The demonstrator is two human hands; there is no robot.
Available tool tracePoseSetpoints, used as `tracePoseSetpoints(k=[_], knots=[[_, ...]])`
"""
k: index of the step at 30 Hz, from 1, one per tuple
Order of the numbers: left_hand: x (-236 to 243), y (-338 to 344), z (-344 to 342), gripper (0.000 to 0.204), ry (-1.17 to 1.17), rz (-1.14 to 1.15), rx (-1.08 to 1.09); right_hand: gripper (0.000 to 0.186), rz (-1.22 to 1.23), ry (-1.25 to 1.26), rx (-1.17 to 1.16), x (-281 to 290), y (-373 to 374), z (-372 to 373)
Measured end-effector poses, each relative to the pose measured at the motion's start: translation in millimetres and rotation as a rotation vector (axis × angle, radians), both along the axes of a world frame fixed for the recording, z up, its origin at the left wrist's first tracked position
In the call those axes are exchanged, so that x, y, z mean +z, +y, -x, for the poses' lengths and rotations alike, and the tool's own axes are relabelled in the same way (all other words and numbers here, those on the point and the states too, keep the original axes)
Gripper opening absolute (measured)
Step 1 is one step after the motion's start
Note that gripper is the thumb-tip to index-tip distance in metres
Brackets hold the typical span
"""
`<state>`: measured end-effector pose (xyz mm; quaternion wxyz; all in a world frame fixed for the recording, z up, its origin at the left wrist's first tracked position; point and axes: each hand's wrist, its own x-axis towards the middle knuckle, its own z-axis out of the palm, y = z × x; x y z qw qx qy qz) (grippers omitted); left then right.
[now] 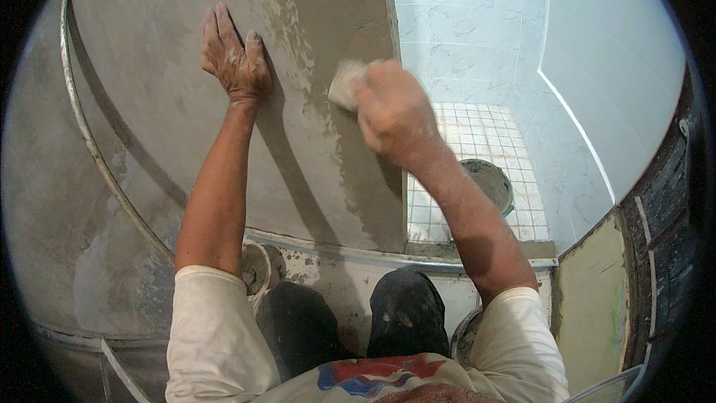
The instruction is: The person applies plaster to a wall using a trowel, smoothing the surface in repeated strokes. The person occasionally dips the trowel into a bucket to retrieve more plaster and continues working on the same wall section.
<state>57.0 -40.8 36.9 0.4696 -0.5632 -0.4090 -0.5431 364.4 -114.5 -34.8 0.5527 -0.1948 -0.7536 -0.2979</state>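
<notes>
My left hand point(235, 56) lies flat, fingers spread, on the plastered wall point(149, 104) at upper left; my right hand point(391, 112) grips a sponge point(344, 83) at centre — best worked lightly, in small circles, along the wet edge.

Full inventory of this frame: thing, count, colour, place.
plastered wall: 1, grey, left and centre, wet darker band near its right edge
sponge float: 1, pale, on the wet plaster at upper centre, gripped by the right hand
metal conduit: 1, grey, curving down the wall at left
tiled wall: 1, white, upper right
mosaic floor: 1, small white squares, right of the plaster edge
bucket: 1, grey, on the mosaic floor, partly behind the right forearm
left hand: 1, flat on the plaster, fingers spread
right hand: 1, closed on the sponge float
</notes>
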Motion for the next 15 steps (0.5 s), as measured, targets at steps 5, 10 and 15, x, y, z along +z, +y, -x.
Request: tracePoseSetpoints(k=[5, 10, 15], knots=[[0.8, -2.6, 2.2, 0.078, -0.012, 0.0, -0.001, 0.035, -0.049, 0.135, -0.025, 19.6, -12.2, -3.5], [2.6, 1.6, -0.3, 0.078, -0.033, 0.0, -0.001, 0.024, 0.047, -0.003, 0.01, 20.3, -8.6, 13.4], [-7.3, 24.2, 17.7, 0.075, 0.052, -0.046, 0.056, 0.033, 0.605, 0.083, 0.292, -66.9, -89.4, -34.1]])
